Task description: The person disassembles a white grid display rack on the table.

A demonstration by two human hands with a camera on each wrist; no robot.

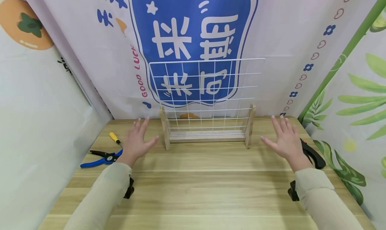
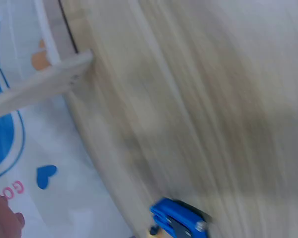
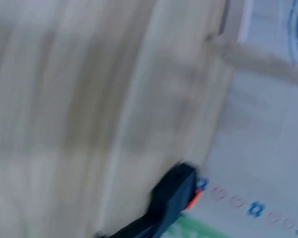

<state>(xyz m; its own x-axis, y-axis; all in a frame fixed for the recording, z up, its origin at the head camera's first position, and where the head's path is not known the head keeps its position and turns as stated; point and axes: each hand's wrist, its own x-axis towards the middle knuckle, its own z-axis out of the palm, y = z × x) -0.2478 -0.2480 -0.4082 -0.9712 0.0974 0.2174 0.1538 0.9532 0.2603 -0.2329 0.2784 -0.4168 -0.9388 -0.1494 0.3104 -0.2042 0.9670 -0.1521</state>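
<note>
Head view: both hands hover open-fingered over the desk (image 1: 205,176), left hand (image 1: 136,141) just left of the rack (image 1: 207,104), right hand (image 1: 284,139) just right of it. Pliers (image 1: 101,158) and screwdriver (image 1: 115,138) lie left of the rack.

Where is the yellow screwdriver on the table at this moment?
In the head view the yellow screwdriver lies on the table's far left side, just beyond the blue pliers and left of the left hand.

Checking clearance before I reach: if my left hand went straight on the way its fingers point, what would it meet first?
Probably the rack's left wooden post, up and slightly right of the left hand; depth is unclear, so it might pass beside it to the backdrop.
</note>
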